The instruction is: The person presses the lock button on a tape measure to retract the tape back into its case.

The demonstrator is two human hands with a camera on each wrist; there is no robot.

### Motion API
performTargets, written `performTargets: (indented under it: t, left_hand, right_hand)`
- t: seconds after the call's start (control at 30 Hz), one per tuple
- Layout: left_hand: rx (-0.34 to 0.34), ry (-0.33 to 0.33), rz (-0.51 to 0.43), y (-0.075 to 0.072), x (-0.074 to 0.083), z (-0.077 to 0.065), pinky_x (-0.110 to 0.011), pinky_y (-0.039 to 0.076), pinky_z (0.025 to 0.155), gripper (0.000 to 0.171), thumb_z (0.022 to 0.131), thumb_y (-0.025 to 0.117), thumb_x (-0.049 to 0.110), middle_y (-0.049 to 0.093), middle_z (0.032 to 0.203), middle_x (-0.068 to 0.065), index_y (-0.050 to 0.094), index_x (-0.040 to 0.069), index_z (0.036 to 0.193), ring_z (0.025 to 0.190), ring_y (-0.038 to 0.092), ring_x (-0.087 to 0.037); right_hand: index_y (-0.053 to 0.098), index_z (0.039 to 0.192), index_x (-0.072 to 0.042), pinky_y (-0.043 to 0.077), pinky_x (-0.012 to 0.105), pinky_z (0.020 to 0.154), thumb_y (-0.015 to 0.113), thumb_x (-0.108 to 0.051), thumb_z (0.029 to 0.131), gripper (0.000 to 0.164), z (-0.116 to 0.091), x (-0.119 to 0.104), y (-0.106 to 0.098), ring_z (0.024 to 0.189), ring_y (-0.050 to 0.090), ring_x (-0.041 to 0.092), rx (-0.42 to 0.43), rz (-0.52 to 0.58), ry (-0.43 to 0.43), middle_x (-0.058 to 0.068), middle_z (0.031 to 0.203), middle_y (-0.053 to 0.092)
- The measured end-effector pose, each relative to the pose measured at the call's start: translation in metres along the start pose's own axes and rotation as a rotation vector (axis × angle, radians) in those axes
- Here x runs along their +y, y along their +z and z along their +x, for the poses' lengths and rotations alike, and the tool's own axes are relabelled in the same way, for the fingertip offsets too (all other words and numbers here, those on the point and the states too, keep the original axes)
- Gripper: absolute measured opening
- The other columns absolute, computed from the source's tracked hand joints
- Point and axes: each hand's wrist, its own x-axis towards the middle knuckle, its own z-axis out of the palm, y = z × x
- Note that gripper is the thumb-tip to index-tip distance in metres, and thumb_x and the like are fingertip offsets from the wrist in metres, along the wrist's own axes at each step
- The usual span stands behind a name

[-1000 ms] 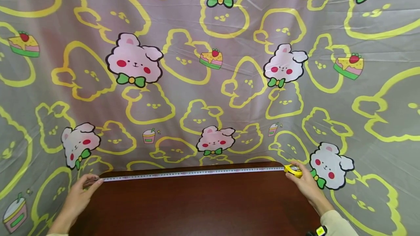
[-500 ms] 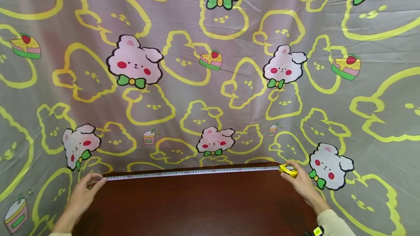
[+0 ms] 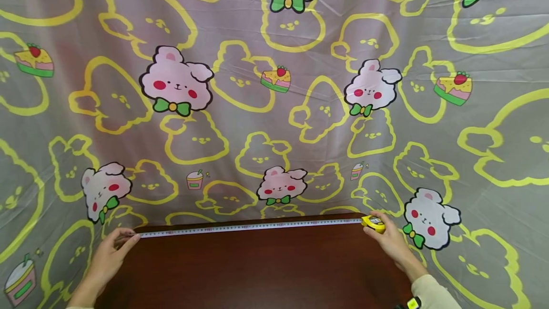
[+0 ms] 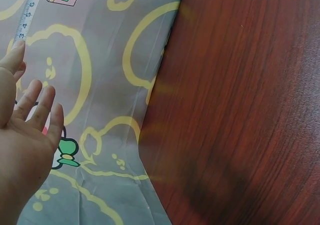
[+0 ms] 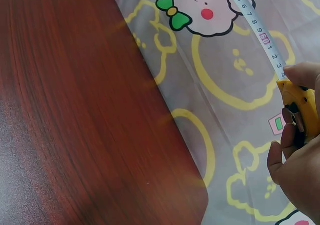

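Note:
A tape measure spans the far side of the table, its white blade drawn out straight between both hands. At the left, my left hand pinches the blade's end between thumb and forefinger. In the left wrist view the other fingers of that hand extend loosely, and the blade's figures begin showing near 3. My right hand grips the yellow case at the right. The right wrist view shows its thumb on top by the blade's mouth and its fingers curled round the case; the palm side is partly hidden.
The dark red-brown wooden table has rounded far corners. Behind it and along both sides hangs a grey cloth printed with cartoon heads. A small black device with a yellow face sits at the right sleeve.
My right hand and the yellow case have moved a little leftward, and my left hand slightly rightward. The exposed blade between them looks a bit shorter.

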Motion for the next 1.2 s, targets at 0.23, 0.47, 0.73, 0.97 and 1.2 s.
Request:
performTargets:
  t: [0.23, 0.47, 0.73, 0.97, 1.2]
  left_hand:
    - [-0.033, -0.021, 0.005, 0.001, 0.002, -0.001, -0.038, 0.05, 0.075, 0.038, 0.106, 0.062, 0.037, 0.065, 0.117, -0.022, 0.061, 0.0, 0.116, 0.098, 0.061, -0.016]
    - [-0.012, 0.023, -0.012, 0.006, 0.0, -0.002, -0.021, 0.046, 0.069, 0.036, 0.105, 0.065, 0.033, 0.066, 0.111, -0.018, 0.062, -0.001, 0.116, 0.087, 0.05, 0.012]
    - [-0.039, -0.007, -0.032, 0.01, 0.002, -0.001, -0.025, 0.048, 0.069, 0.039, 0.104, 0.065, 0.036, 0.067, 0.111, -0.014, 0.064, -0.001, 0.117, 0.088, 0.056, 0.002]
    - [-0.055, -0.015, -0.044, 0.011, 0.005, -0.002, -0.025, 0.048, 0.07, 0.039, 0.104, 0.066, 0.037, 0.066, 0.107, -0.011, 0.064, 0.0, 0.114, 0.088, 0.054, 0.003]
    - [-0.092, -0.04, -0.082, 0.012, 0.01, -0.004, -0.026, 0.049, 0.071, 0.04, 0.103, 0.067, 0.038, 0.066, 0.106, -0.009, 0.066, 0.0, 0.114, 0.088, 0.057, -0.001]
  right_hand:
    - [0.041, 0.148, 0.001, 0.047, 0.022, 0.084, 0.073, -0.018, 0.1, 0.061, 0.0, -0.001, 0.003, 0.108, 0.056, 0.031, -0.003, 0.005, -0.008, 0.028, 0.136, 0.047]
    - [0.044, 0.146, -0.002, 0.048, 0.023, 0.082, 0.074, -0.016, 0.098, 0.059, -0.002, -0.003, 0.005, 0.106, 0.055, 0.031, 0.004, 0.033, -0.015, 0.027, 0.134, 0.048]
    - [0.045, 0.148, -0.003, 0.049, 0.025, 0.082, 0.075, -0.016, 0.097, 0.06, -0.003, -0.002, 0.008, 0.107, 0.056, 0.032, 0.002, 0.019, -0.006, 0.027, 0.135, 0.047]
    - [0.048, 0.146, -0.003, 0.049, 0.025, 0.082, 0.077, -0.015, 0.096, 0.06, -0.003, -0.003, 0.011, 0.105, 0.056, 0.031, 0.003, 0.029, -0.024, 0.026, 0.131, 0.051]
    - [0.05, 0.144, -0.003, 0.049, 0.025, 0.081, 0.079, -0.016, 0.094, 0.059, -0.003, -0.003, 0.016, 0.103, 0.056, 0.03, 0.01, 0.03, -0.052, 0.025, 0.13, 0.053]
